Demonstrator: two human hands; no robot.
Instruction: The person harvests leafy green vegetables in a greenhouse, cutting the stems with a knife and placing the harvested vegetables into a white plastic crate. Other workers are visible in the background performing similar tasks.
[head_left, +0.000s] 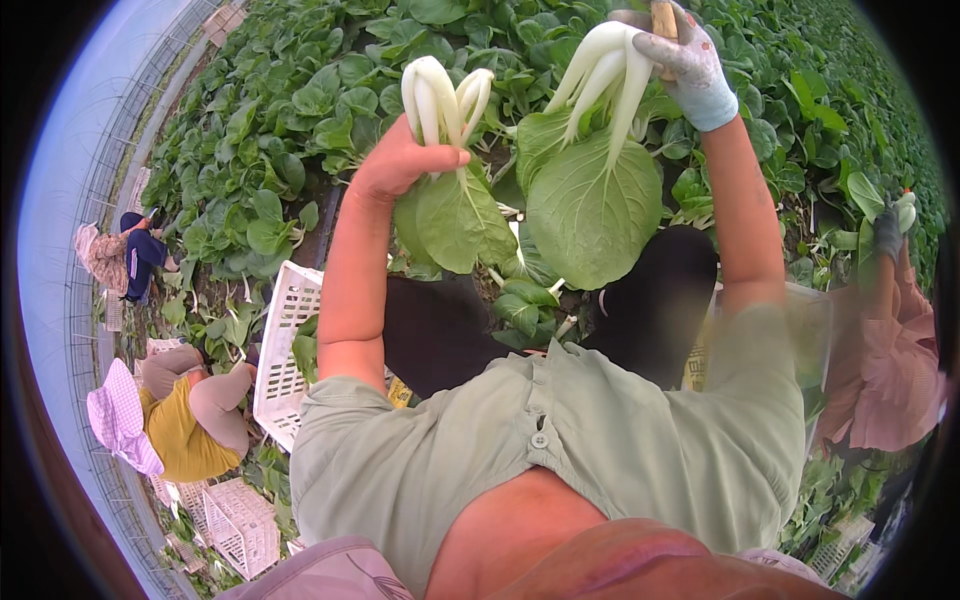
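My bare left hand (409, 159) is closed around a bunch of bok choy (454, 217), its white stems up and its green leaves hanging down. On the right, my right hand (686, 64) wears a stained grey-and-white work glove. It grips a tool's wooden handle (664, 26); the rest of the tool is hidden. White stems of a second bok choy (592, 195) touch the gloved fingers, and its broad leaves hang below. Cut leaves and stem pieces (525, 304) lie on the soil between my knees.
Dense leafy plants (315, 97) grow ahead. A white slatted crate (281, 360) stands at my left, and a clear-sided container (816, 330) at my right. Co-workers crouch on the left (191, 427), (124, 255) and right (892, 360). More crates (240, 525) lie lower left.
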